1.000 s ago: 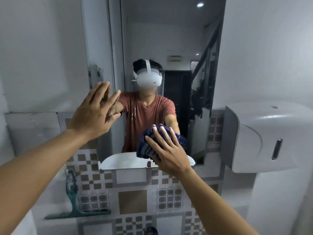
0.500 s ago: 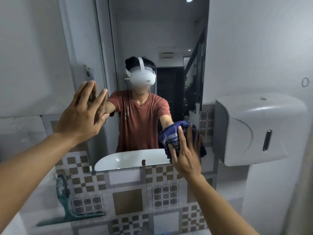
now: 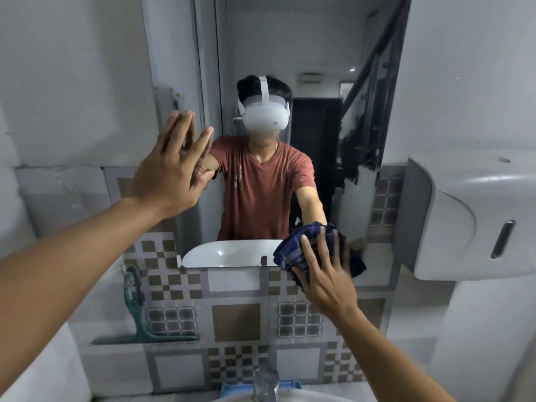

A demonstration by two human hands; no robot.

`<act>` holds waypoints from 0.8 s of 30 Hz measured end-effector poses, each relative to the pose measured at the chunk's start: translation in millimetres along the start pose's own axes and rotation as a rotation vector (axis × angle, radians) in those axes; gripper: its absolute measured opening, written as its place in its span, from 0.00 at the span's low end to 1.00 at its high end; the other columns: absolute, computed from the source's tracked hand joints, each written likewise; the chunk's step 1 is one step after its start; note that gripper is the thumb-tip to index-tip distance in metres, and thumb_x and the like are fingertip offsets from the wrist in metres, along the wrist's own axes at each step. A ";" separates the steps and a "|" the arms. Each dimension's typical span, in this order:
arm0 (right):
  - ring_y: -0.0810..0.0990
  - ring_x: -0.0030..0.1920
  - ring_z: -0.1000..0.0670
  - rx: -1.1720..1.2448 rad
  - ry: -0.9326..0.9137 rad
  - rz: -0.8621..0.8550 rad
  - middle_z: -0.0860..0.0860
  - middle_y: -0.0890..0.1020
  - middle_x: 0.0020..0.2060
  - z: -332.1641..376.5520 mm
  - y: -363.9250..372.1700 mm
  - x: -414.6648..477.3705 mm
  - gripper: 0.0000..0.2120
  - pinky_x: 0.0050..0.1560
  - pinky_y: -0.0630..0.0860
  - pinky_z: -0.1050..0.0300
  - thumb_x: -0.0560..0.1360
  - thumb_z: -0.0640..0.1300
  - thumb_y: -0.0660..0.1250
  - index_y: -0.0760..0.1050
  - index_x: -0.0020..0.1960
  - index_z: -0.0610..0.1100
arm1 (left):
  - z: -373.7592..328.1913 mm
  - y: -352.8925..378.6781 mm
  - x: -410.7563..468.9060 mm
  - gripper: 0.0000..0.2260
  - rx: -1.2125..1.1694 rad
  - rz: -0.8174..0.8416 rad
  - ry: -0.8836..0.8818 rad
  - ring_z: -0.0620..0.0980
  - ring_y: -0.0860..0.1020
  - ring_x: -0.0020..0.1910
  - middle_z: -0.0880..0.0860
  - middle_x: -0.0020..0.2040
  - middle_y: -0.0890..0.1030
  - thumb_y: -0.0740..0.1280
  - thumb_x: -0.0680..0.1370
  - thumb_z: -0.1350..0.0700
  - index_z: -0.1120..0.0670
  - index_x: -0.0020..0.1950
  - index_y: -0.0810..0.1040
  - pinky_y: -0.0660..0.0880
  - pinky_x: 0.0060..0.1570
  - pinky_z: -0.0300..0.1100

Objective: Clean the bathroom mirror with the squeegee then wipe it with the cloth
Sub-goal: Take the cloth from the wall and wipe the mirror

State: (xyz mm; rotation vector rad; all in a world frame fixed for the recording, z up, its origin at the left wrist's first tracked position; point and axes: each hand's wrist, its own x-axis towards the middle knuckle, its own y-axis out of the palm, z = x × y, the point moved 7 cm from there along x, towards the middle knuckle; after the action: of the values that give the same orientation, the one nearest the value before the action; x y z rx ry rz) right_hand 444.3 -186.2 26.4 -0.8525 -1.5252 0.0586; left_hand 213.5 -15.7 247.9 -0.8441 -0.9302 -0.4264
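Head view, facing the bathroom mirror (image 3: pixel 290 53) above a band of patterned wall tiles (image 3: pixel 237 317).

Left hand (image 3: pixel 171 172) raised flat against the mirror's left edge, fingers straight and spread wide, holding nothing, meeting its own reflection at the glass. Left forearm stretching in from the lower left corner.

Right hand (image 3: pixel 324 274) pressed open-palmed over a bunched dark blue checked cloth (image 3: pixel 293 250) at the mirror's bottom right corner, fingers splayed across the fabric, pinning it to the surface rather than closing around it. Cloth overlapping the mirror's bottom edge, its lower folds hanging onto the tiles just below. Right forearm coming up from the lower right.

Teal squeegee (image 3: pixel 136 309) well apart from both hands, leaning upright against the tiles at the left, handle up, blade (image 3: pixel 145 340) resting along the narrow tiled ledge (image 3: pixel 116 361) below the mirror.

In the glass: reflection of a person in a rust-red T-shirt and a white headset, arms held out to match, and a white basin rim along the mirror's bottom edge.

White wall-mounted dispenser (image 3: pixel 470 216) just beside the mirror's right edge, dark slot on its front. Chrome tap (image 3: pixel 265 381) and the white sink rim (image 3: pixel 246 397) at the bottom edge, a strip of something blue (image 3: pixel 232 387) behind the tap, too cropped to name.
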 end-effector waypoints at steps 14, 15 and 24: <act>0.62 0.78 0.37 0.003 -0.394 -0.079 0.42 0.65 0.78 115.2 -4.8 61.8 0.28 0.77 0.54 0.30 0.83 0.55 0.58 0.62 0.80 0.47 | 2.2 3.0 1.0 0.31 0.041 -0.019 0.023 0.66 0.52 0.80 0.66 0.80 0.55 0.56 0.81 0.44 0.56 0.81 0.58 0.56 0.78 0.58; 0.62 0.78 0.38 0.005 -0.420 -0.077 0.43 0.64 0.79 123.8 -3.8 63.1 0.27 0.77 0.53 0.30 0.83 0.54 0.57 0.61 0.80 0.47 | 2.0 3.1 0.9 0.30 0.040 -0.021 0.021 0.66 0.52 0.80 0.66 0.80 0.55 0.54 0.81 0.44 0.56 0.81 0.58 0.56 0.78 0.58; 0.56 0.81 0.40 0.049 -0.542 0.029 0.44 0.60 0.80 195.9 6.9 74.5 0.29 0.80 0.45 0.37 0.82 0.48 0.56 0.57 0.82 0.45 | 2.3 0.7 0.7 0.30 0.018 -0.031 0.016 0.65 0.53 0.80 0.65 0.80 0.56 0.58 0.81 0.45 0.56 0.81 0.59 0.60 0.77 0.59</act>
State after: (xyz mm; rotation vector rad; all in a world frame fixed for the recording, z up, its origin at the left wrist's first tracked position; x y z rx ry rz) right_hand 283.3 -54.2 51.0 -0.8603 -2.0056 0.3721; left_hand 213.2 -13.5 248.9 -0.8101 -0.9316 -0.4505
